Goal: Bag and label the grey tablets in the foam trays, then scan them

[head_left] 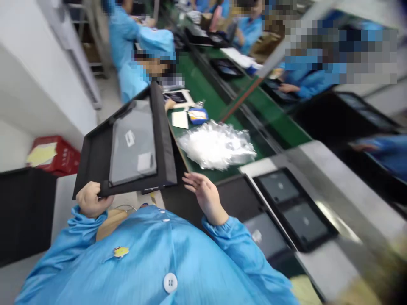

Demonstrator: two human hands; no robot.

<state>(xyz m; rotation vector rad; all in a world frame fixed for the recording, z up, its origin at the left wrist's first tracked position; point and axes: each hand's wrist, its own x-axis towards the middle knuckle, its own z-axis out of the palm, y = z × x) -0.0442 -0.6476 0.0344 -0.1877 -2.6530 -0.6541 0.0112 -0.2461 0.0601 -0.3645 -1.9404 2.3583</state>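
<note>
Head view: the left hand [90, 199] is clamped on the lower corner of a black tray [127, 146], holding it tilted up off the worktop's [318, 169] near edge, a grey bagged panel [133, 142] lying inside it. The right hand [205, 195] hangs apart and empty, fingers spread, just beside the tray's right corner. Beyond it a crumpled clear plastic bag [218, 146] lies on the green belt [270, 114]. Two more dark trays [294, 207] sit at the worktop's right.
</note>
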